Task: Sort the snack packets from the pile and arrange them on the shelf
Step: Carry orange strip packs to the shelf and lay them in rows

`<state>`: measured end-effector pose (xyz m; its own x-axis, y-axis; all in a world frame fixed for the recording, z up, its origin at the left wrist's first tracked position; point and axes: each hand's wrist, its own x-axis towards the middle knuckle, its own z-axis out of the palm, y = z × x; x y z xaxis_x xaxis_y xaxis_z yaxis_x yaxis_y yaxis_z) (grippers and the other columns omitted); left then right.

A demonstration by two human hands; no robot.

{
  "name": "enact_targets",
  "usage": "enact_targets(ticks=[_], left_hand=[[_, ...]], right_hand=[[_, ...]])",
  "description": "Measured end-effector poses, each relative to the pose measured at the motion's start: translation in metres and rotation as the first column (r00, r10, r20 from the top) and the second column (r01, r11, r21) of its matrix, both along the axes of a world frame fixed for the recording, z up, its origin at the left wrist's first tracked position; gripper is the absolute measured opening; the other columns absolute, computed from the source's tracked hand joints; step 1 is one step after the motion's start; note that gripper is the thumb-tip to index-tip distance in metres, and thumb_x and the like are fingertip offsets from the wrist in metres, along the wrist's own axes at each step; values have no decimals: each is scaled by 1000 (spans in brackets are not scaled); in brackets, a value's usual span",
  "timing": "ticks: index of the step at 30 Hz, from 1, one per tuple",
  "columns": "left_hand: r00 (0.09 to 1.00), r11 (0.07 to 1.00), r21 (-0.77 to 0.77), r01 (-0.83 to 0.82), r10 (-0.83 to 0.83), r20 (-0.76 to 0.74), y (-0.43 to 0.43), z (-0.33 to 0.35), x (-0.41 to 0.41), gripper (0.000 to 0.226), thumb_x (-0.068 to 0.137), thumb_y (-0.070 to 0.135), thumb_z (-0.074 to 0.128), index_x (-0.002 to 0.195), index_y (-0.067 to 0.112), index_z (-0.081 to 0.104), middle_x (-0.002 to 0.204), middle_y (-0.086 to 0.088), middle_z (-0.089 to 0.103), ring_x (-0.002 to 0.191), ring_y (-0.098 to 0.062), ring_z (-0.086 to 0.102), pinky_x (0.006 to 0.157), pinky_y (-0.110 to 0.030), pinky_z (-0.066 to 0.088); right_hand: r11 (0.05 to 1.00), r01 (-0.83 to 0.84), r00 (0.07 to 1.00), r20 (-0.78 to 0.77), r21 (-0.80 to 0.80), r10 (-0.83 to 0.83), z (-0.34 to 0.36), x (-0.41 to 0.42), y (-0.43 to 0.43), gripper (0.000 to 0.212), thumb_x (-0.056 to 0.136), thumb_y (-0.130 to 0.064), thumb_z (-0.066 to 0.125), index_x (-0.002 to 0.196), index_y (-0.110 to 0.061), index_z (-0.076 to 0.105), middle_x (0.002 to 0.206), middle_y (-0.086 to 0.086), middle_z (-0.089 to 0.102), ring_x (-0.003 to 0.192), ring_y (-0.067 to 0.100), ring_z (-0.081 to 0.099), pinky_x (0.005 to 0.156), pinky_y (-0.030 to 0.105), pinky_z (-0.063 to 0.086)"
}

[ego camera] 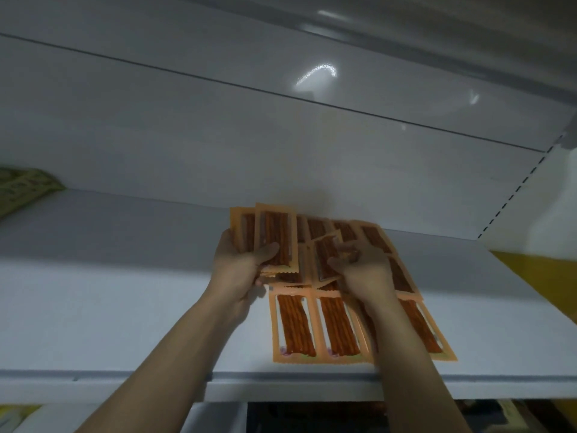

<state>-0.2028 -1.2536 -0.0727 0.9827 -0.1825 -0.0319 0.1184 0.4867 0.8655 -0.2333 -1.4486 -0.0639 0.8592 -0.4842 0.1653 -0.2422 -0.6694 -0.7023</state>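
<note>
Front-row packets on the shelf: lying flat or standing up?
Flat: front-row packets lie face-up on the shelf, side by side.

Arms outstretched; left hand [243, 270] grips packets [275, 231], right hand [367, 271] pinches one

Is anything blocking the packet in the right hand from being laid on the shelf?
Nothing visible bars the way. The right hand holds its packet just above packets already laid on the shelf; bare shelf lies open to their left. The left hand holds a stack beside it.
</note>
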Motion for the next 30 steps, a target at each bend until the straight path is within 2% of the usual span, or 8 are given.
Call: enact_targets(ticks=[6, 10, 13, 18, 21, 25, 28, 30], left_hand=[[999, 999, 29, -45, 46, -14, -3, -4, -9, 52, 78, -7, 75, 122, 6, 51, 108, -17, 71, 89, -37, 70, 45, -23, 50], [998, 996, 59, -60, 60, 7, -2, -5, -10, 54, 75, -7, 78, 120, 11, 53, 107, -12, 72, 95, -30, 72, 78, -45, 60], [999, 999, 17, -37, 37, -3, -2, -4, -13, 53, 75, -10, 76, 120, 10, 54, 109, -15, 71, 96, -31, 72, 83, -50, 59], [999, 998, -50, -45, 45, 9, -9, -1, -17, 55, 75, -16, 72, 120, 9, 54, 109, -16, 71, 98, -33, 71, 85, -55, 57], [996, 998, 2, -55, 55, 70, -18, 2, -21, 56, 74, -15, 74, 120, 8, 54, 108, -15, 71, 98, -31, 71, 86, -54, 57], [988, 993, 110, -36, 19, 152, -30, 1, -29, 55, 74, -9, 78, 120, 11, 54, 104, -10, 73, 96, -26, 72, 85, -49, 58], [987, 986, 164, -17, -9, 157, -38, -3, -34, 55, 75, -3, 80, 121, 14, 54, 105, -10, 72, 95, -26, 72, 85, -49, 58], [986, 980, 197, -2, -30, 161, -42, -2, -37, 49, 79, 4, 78, 119, 18, 54, 102, -10, 72, 80, -20, 72, 67, -38, 60]], right_hand=[[972, -1, 994, -110, -236, -26, -8, -1, 5, 33, 88, -31, 70, 118, -19, 67, 112, 0, 69, 106, 17, 61, 79, 21, 37], [934, -23, 999, -41, -357, 9, -10, -7, 9, 26, 90, -28, 68, 111, -13, 71, 109, 7, 70, 109, 25, 59, 85, 29, 43], [910, -60, 994, -107, -411, 17, -4, -8, 14, 26, 93, -27, 63, 115, -15, 69, 116, 7, 66, 113, 25, 57, 87, 30, 44], [995, -98, 993, 65, -9, 98, 16, -17, 24, 16, 101, -31, 50, 106, -24, 64, 90, -10, 58, 73, -3, 49, 58, 18, 32], [953, -206, 976, 124, 223, 182, 20, -24, 30, 9, 96, -38, 58, 94, -30, 62, 83, -20, 62, 70, -8, 57, 60, 2, 40], [846, -259, 965, 158, 466, 209, 15, -32, 30, 17, 92, -29, 66, 107, -23, 71, 93, -6, 76, 85, 9, 72, 83, 34, 57], [833, -265, 962, 189, 485, 196, 14, -38, 25, 15, 93, -18, 64, 105, -20, 72, 93, -6, 76, 84, 7, 72, 76, 26, 55], [834, -267, 960, 209, 483, 186, 15, -40, 20, 14, 92, -16, 65, 104, -18, 72, 94, -3, 76, 86, 9, 72, 78, 26, 55]])
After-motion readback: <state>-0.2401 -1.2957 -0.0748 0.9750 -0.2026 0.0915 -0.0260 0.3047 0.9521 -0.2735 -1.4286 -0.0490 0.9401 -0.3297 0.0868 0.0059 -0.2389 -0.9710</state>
